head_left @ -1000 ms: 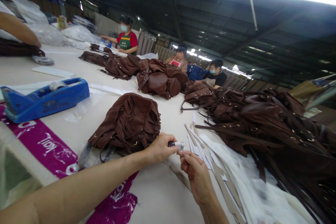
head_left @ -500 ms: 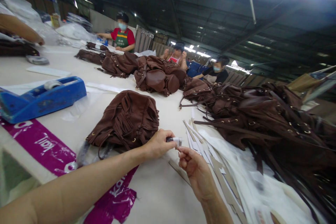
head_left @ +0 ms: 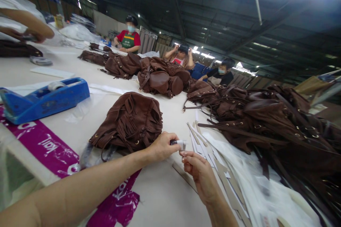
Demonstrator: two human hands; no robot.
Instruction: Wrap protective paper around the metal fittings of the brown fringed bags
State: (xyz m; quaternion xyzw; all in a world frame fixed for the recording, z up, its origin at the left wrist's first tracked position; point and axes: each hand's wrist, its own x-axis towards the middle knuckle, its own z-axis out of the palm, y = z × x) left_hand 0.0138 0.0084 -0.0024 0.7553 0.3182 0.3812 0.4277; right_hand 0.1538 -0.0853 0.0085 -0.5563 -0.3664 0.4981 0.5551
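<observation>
My left hand [head_left: 162, 146] is closed around a small object [head_left: 181, 144] with a dark end and a whitish, partly clear end; its exact kind does not show. Just below and to the right, my right hand [head_left: 195, 165] pinches thumb and fingertips together by the object's pale end. Whatever lies between those fingertips is too small to make out. A brown fringed bag [head_left: 130, 120] with gold-coloured eyelets rests on the table, right behind my left hand. Flat strips of white and grey card [head_left: 210, 156] lie to the right of my right hand.
A blue tape dispenser [head_left: 45, 101] stands at left, above a purple printed strip [head_left: 48, 145] on the white table [head_left: 157, 198]. Brown bags [head_left: 261, 113] are heaped at right, with more bags [head_left: 160, 72] farther back. White sheeting [head_left: 255, 170] lies at lower right. Several co-workers are around the table.
Both hands stay almost in place, the right fingertips slightly lower beside the small object. The view has shifted slightly. At far left, a co-worker's arms have reached farther in.
</observation>
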